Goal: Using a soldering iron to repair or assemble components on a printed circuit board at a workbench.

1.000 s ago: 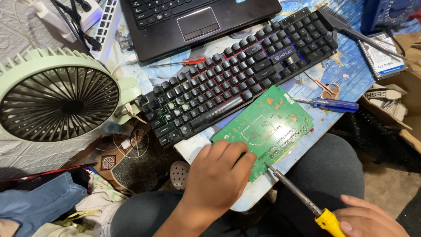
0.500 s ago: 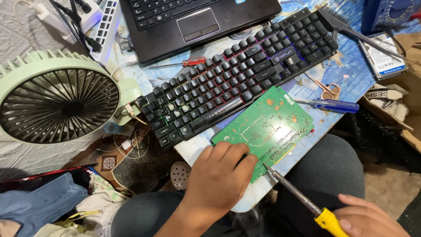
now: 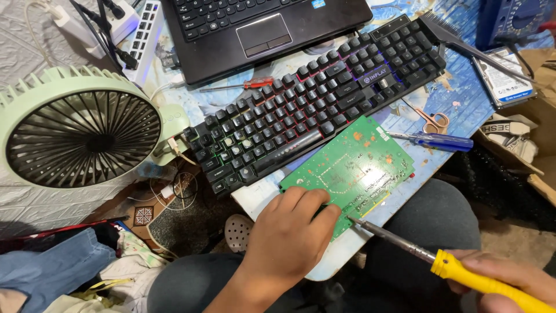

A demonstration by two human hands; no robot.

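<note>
A green circuit board (image 3: 353,169) lies at the near edge of the table (image 3: 463,98), just in front of a black backlit keyboard (image 3: 313,110). My left hand (image 3: 289,240) presses on the board's near left corner, fingers curled over its edge. My right hand (image 3: 509,278) grips the yellow handle of a screwdriver (image 3: 457,269), whose metal shaft runs up and left with its tip touching the board's near edge beside my left fingers.
A pale green fan (image 3: 81,133) stands at the left. Behind the keyboard sit a black laptop (image 3: 260,26), a red-handled screwdriver (image 3: 243,85) and a white power strip (image 3: 142,32). A blue screwdriver (image 3: 431,141), scissors (image 3: 431,122) and a brush (image 3: 463,43) lie right.
Both hands stay almost still. The screwdriver tip has shifted slightly toward the board's edge.
</note>
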